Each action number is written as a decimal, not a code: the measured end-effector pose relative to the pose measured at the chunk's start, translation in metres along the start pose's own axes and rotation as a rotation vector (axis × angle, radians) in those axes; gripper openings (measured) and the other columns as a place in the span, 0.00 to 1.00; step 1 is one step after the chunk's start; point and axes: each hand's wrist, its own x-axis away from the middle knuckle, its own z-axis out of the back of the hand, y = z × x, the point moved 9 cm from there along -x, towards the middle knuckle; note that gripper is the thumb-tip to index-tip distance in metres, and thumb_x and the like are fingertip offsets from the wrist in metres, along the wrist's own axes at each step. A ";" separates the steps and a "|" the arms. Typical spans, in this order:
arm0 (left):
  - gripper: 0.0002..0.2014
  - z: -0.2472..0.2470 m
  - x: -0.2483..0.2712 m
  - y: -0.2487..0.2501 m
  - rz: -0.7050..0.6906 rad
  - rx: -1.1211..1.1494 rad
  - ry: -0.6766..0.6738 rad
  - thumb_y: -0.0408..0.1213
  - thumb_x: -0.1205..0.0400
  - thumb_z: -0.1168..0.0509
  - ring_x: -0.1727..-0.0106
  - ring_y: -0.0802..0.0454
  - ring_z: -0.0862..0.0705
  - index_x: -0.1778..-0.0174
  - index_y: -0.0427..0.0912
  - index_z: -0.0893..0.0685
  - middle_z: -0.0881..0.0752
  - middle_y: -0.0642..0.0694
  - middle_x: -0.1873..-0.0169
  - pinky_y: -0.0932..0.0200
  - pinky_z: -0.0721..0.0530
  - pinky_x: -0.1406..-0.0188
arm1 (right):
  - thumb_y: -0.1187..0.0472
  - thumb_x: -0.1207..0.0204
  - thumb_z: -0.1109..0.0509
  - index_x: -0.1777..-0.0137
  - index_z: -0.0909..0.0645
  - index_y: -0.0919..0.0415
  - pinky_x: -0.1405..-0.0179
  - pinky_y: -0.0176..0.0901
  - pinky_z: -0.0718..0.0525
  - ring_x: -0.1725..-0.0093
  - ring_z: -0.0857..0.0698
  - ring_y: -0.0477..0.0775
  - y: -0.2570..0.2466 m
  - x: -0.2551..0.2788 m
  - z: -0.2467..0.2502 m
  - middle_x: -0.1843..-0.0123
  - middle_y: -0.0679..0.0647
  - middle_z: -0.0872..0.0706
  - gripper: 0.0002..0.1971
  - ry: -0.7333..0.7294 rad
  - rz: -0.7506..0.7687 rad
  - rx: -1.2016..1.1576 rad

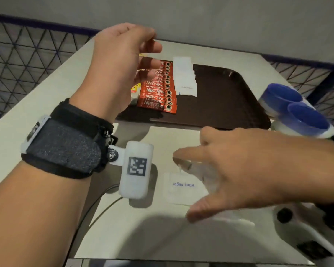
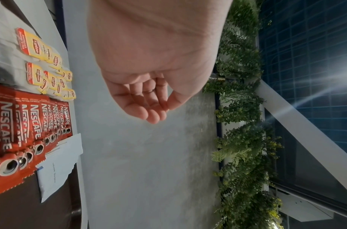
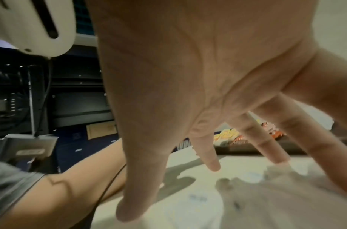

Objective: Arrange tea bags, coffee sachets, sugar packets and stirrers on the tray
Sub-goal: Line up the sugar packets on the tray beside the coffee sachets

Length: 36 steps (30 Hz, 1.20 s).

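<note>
A loose white sugar packet (image 1: 183, 186) is lying flat on the pale surface (image 1: 162, 237), well short of the brown tray (image 1: 229, 97), and the right hand (image 1: 237, 170) is being held just over it with fingers (image 1: 183, 152) spread wide, gripping nothing; the left hand (image 1: 121, 60) is being kept above the tray's coffee sachets (image 1: 158, 89), fingers loosely curled and empty; the packet is being judged feather-light, thin, crinkly paper, liable to slide when pushed, so an edge is best being pinched between thumb and forefinger and lifted gently
</note>
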 end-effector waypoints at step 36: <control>0.24 -0.075 0.044 -0.044 0.256 -0.142 -0.503 0.37 0.22 0.20 0.51 0.47 0.06 0.33 0.47 0.19 0.08 0.41 0.46 0.44 0.06 0.55 | 0.73 0.24 0.30 0.33 0.20 0.65 0.54 0.49 0.08 0.52 0.08 0.59 0.099 -0.055 0.037 0.49 0.63 0.07 0.19 0.636 0.282 -1.955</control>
